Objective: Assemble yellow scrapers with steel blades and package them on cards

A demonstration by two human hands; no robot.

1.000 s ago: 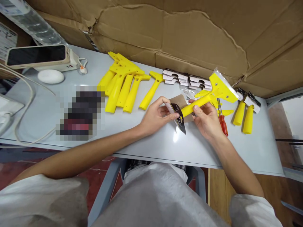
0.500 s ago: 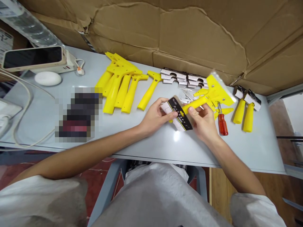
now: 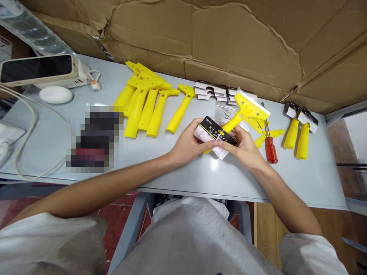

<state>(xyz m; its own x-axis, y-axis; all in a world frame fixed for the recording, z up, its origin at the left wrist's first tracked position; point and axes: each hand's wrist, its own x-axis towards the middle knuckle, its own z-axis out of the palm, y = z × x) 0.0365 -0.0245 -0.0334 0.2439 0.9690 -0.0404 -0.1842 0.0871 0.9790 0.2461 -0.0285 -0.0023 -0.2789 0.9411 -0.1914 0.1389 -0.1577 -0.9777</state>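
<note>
Both hands hold a black-and-white packaging card (image 3: 211, 131) that wraps round the handle of a yellow scraper (image 3: 249, 108). My left hand (image 3: 187, 143) pinches the card's left side, its thumb across the front. From the right, my right hand (image 3: 245, 149) grips the card, its thumb meeting the left thumb; its other fingers are mostly hidden behind card and handle. The scraper's wide head, with two screws and a pale blade edge, points up and right. Beyond the hands lie loose metal blades (image 3: 226, 111), yellow head pieces (image 3: 259, 124) and a red-handled screwdriver (image 3: 270, 147).
Several yellow scraper handles (image 3: 138, 110) lie left of centre. Folded cards (image 3: 210, 89) stand at the back, and two carded scrapers (image 3: 302, 141) lie right. A phone (image 3: 37, 69), a white mouse (image 3: 56, 94) and cables are left. A cardboard wall (image 3: 229, 42) closes the back.
The scraper has moved left and down, its handle sitting deeper in the card. My right hand has shifted left from the handle onto the card, bringing both thumbs together.
</note>
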